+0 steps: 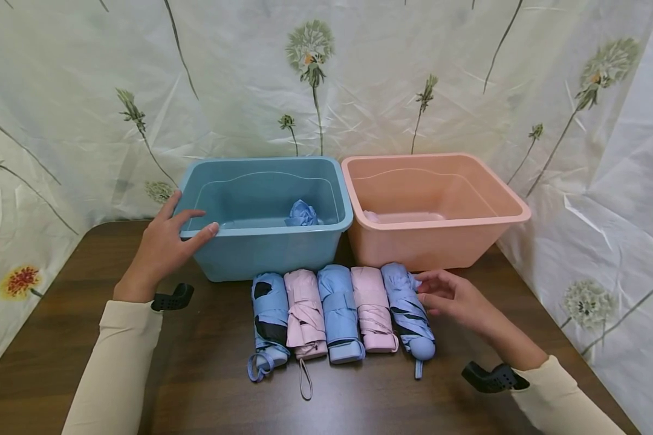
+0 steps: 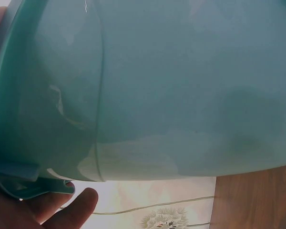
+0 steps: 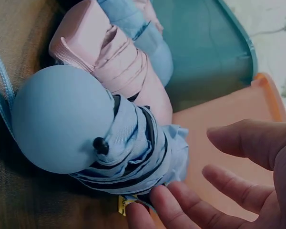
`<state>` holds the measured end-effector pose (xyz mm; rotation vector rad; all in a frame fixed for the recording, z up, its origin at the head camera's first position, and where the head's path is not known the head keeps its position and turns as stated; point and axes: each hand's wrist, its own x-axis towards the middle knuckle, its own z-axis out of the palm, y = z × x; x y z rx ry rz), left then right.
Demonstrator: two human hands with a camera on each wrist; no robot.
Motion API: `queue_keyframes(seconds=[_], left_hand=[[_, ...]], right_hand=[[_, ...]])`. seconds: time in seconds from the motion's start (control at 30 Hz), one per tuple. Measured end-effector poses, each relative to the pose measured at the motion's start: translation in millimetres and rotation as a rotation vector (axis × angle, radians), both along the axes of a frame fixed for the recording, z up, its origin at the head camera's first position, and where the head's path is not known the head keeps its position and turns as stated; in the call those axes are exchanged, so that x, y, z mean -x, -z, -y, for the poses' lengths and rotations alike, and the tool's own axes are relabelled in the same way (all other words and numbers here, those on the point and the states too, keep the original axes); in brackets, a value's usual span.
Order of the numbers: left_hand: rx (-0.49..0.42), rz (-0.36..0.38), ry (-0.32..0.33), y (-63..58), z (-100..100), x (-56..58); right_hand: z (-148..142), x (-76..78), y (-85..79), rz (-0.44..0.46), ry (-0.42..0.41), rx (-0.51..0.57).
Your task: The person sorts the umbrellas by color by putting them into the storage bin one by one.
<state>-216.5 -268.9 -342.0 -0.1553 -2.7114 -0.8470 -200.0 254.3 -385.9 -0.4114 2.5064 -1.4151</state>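
My left hand (image 1: 160,248) rests on the left front corner of the blue bin (image 1: 261,257), fingers spread over its rim; the left wrist view shows two fingertips (image 2: 88,198) beyond the rim. At the right end of a row of folded umbrellas, my right hand (image 1: 454,299) is beside a blue umbrella with a round handle (image 1: 408,305). In the right wrist view its fingertips (image 3: 164,198) meet or nearly meet the canopy, thumb apart. Leftward lie a pink umbrella (image 1: 372,308), a blue one (image 1: 338,308), a pink one (image 1: 305,308) and a blue one with black patches (image 1: 269,314).
A pink-orange bin (image 1: 413,248) stands right of the blue bin, behind the umbrellas. A blue bundle (image 1: 302,213) lies inside the blue bin, and a small pale pink piece (image 1: 371,215) shows in the other. Behind the brown table (image 1: 207,368) hangs a flowered curtain (image 1: 239,78).
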Motion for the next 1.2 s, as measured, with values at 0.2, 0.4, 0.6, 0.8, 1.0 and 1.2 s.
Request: queue_keyframes(seconds=[0.2, 0.4, 0.6, 0.8, 1.0, 1.2], left_hand=[[0.0, 0.003, 0.004, 0.1, 1, 0.6], [0.002, -0.004, 0.004, 0.4, 1, 1.1], [0.002, -0.003, 0.0, 0.5, 1, 0.9], [-0.001, -0.005, -0.003, 0.9, 1, 0.6], [-0.006, -0.011, 0.001, 0.9, 1, 0.0], [-0.008, -0.016, 0.006, 1.3, 0, 0.3]], right_hand=[[1, -1.0, 3.2, 0.038, -0.009, -0.021], [3, -2.0, 5.3, 0.058, -0.012, -0.04], [5, -1.0, 9.2, 0.061, -0.021, -0.07], [9, -0.9, 8.2, 0.079, -0.03, -0.142], [11, -0.3, 9.6, 0.035, -0.027, -0.212], [12, -0.8, 10.2, 0.001, -0.015, -0.286]])
